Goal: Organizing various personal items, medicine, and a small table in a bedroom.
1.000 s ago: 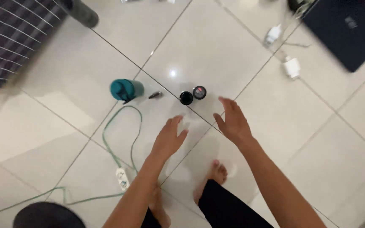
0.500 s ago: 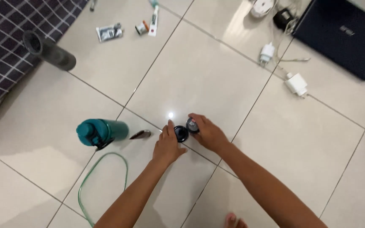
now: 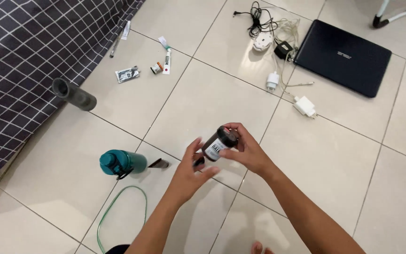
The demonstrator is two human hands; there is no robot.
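Two hands lift a small dark jar.
Right hand (image 3: 247,151) grips the jar (image 3: 218,144); left hand (image 3: 190,171) holds something dark beneath; keep it steady.

Soft, even indoor light fills the room, bright enough to show every tile joint. The glossy floor (image 3: 353,188) carries faint sheen and pale reflections rather than hard glare. Shadows are weak and diffuse, a dim one lying beside the teal bottle (image 3: 121,162). The hands (image 3: 198,171) show slight motion blur; the wide lens stretches the corners.
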